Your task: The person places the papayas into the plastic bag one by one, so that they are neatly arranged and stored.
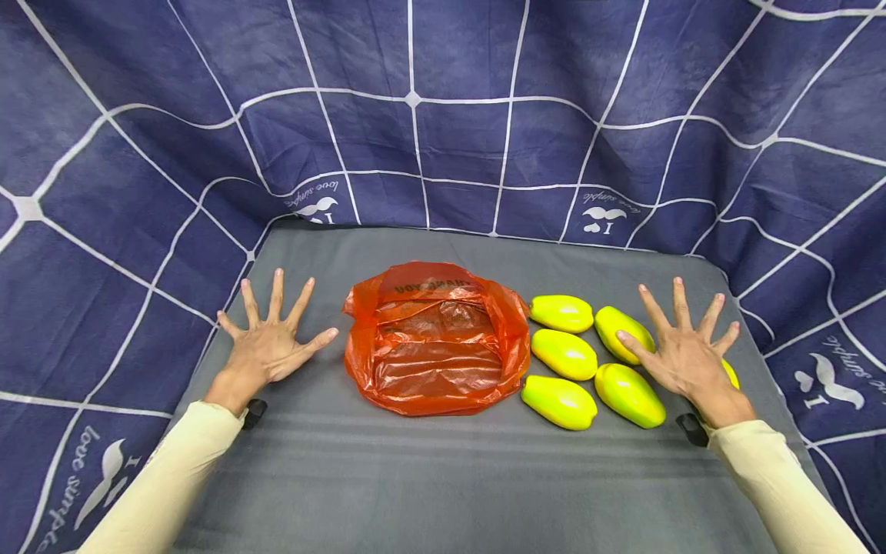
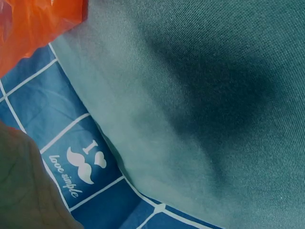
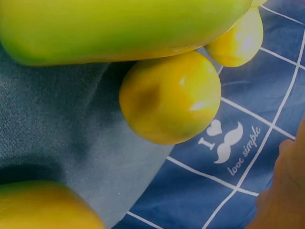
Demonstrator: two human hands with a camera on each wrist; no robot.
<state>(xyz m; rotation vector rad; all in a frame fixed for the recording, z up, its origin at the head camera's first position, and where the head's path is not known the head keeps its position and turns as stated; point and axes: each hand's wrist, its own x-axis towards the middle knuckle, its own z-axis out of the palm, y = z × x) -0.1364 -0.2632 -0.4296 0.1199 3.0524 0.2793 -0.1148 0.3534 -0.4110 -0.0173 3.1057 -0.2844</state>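
An orange-red plastic bag (image 1: 436, 278) lies spread on the grey table with its mouth opened upward; part of it (image 2: 40, 26) shows in the left wrist view's corner. To its left, my left hand (image 1: 268, 350) holds nothing, fingers spread wide. Several yellow-green papayas (image 1: 564, 354) lie in loose columns right of the bag. My right hand (image 1: 685, 358), also spread and without anything in it, overlaps the rightmost ones in the head view. One papaya (image 1: 730, 374) there is mostly hidden behind that hand. A papaya (image 3: 169, 98) shows end-on in the right wrist view.
The grey tabletop (image 1: 443, 485) extends in front of the bag and fruit. A dark blue cloth (image 1: 457, 138) with white grid lines hangs around the back and sides. Each wrist wears a black strap device (image 1: 254, 414).
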